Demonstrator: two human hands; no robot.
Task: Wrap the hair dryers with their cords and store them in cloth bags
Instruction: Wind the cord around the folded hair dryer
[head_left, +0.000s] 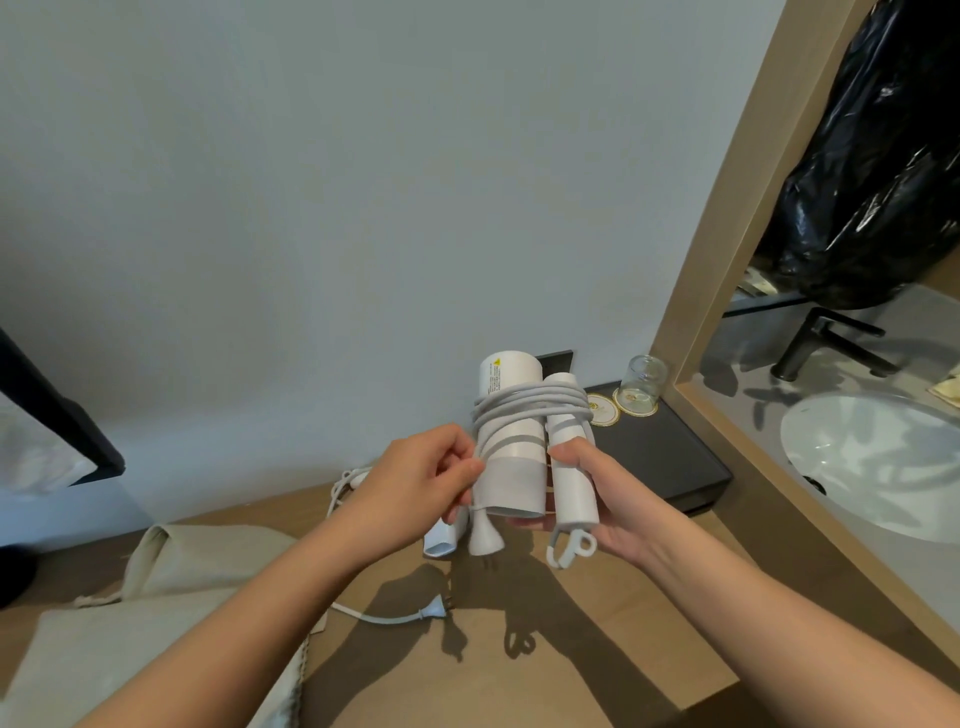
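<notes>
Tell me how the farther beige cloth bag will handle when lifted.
The farther cloth bag will likely sag limp, since it lies creased and flattened on the counter. It is probably light, as the fabric looks thin. It is unlikely to roll, having no rounded form.

Wooden counter (597, 649); cloth bags (208, 561) (beige), plug (434, 613)

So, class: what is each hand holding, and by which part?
The right hand grips the hair dryer by its folded handle; the left hand pinches its wrapped cord.
</notes>
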